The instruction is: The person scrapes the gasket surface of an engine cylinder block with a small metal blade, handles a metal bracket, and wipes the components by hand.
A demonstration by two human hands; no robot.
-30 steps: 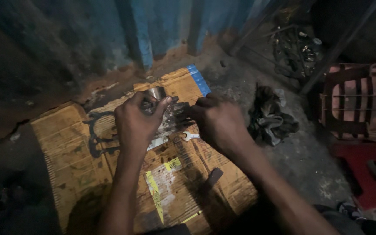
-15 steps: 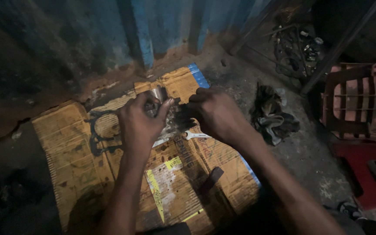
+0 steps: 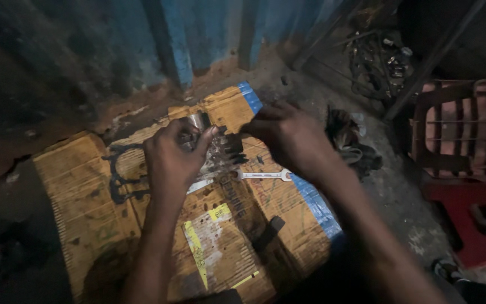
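Observation:
My left hand (image 3: 171, 159) grips a dark metal engine part (image 3: 220, 151) with a shiny cylindrical end (image 3: 197, 120) that sticks up above the fingers. My right hand (image 3: 288, 135) closes on the same part from the right side. Both hands hover over a flattened cardboard sheet (image 3: 85, 214) on the ground. A silver open-ended wrench (image 3: 262, 175) lies on the cardboard just below my right hand. A black gasket (image 3: 116, 179) lies flat on the cardboard to the left of my left hand. The middle of the part is hidden by my fingers.
A blue metal wall (image 3: 209, 34) stands behind the cardboard. A crumpled dark rag (image 3: 351, 141) lies to the right. A red plastic chair (image 3: 457, 135) stands at far right, with a tangle of cables and parts (image 3: 381, 62) behind it. A small dark object (image 3: 274, 224) rests on the cardboard.
Both hands stay on the engine part; the right hand has shifted slightly up and left, uncovering more of the wrench beneath it.

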